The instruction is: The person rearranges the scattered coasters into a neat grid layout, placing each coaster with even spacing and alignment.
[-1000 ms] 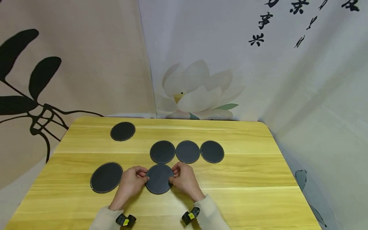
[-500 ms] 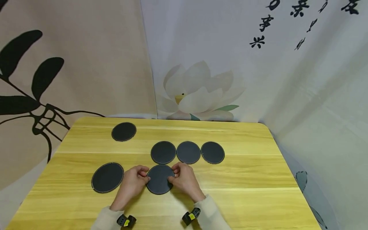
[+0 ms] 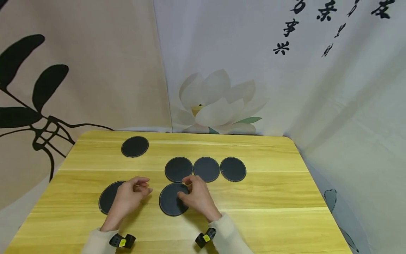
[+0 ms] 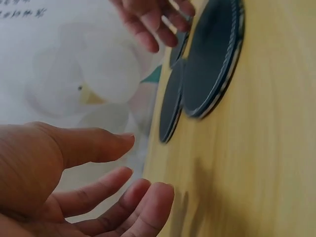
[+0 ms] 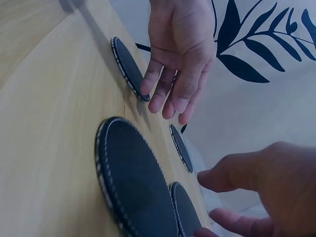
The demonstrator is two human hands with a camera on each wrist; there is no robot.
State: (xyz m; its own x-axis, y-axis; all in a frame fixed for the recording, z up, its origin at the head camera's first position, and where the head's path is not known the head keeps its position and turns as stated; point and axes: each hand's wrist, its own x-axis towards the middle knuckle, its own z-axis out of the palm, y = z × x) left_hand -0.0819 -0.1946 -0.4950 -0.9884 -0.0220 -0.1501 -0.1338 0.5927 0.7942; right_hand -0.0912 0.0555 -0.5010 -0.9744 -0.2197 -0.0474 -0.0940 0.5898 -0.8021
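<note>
A round black coaster (image 3: 169, 203) with a stitched edge lies flat, its far edge right at the left end of a row of three like it. My right hand (image 3: 200, 199) is over its right side with nothing gripped; in the right wrist view the thumb (image 5: 232, 173) stands apart from the fingers, raised off the coaster (image 5: 133, 177). Left of it, my left hand (image 3: 130, 197) is held above the table, loosely curved and holding nothing. It partly hides another black coaster (image 3: 107, 198). In the left wrist view, wood shows beneath its fingers (image 4: 153, 207).
The row's coasters are the left one (image 3: 178, 169), the middle one (image 3: 206, 169) and the right one (image 3: 233, 169). One more coaster (image 3: 134, 146) lies at the back left of the wooden table (image 3: 269, 190). A printed curtain (image 3: 222, 42) hangs behind.
My left hand has let go of the front coaster's left edge and moved left, over the left coaster. My right hand has eased off its right edge. The coasters lie as before.
</note>
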